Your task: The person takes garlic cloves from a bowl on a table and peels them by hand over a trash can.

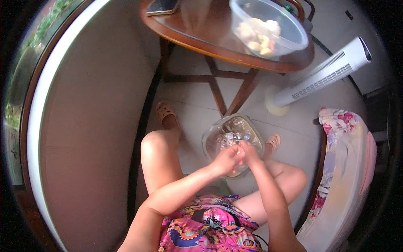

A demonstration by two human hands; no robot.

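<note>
My left hand (229, 161) and my right hand (249, 152) meet above a waste bin (207, 143) on the floor between my legs. Both are closed, fingers bent in toward each other. Something small and pale shows at the fingers of the left; its kind is too small to tell. What the right one holds, if anything, is hidden. A clear plastic bag (239, 124) lines the bin, with crumpled, shiny stuff inside. Farther off, a translucent plastic basin (296, 41) on the table holds several pale, yellowish-white lumps (261, 37).
A brown wooden table (197, 37) stands ahead, its crossed legs reaching down behind the bin. On it lies a dark phone (162, 6). A white tower fan (325, 74) rises at right, near a seat with a floral cover (331, 164). A brown wall panel (96, 126) borders the left.
</note>
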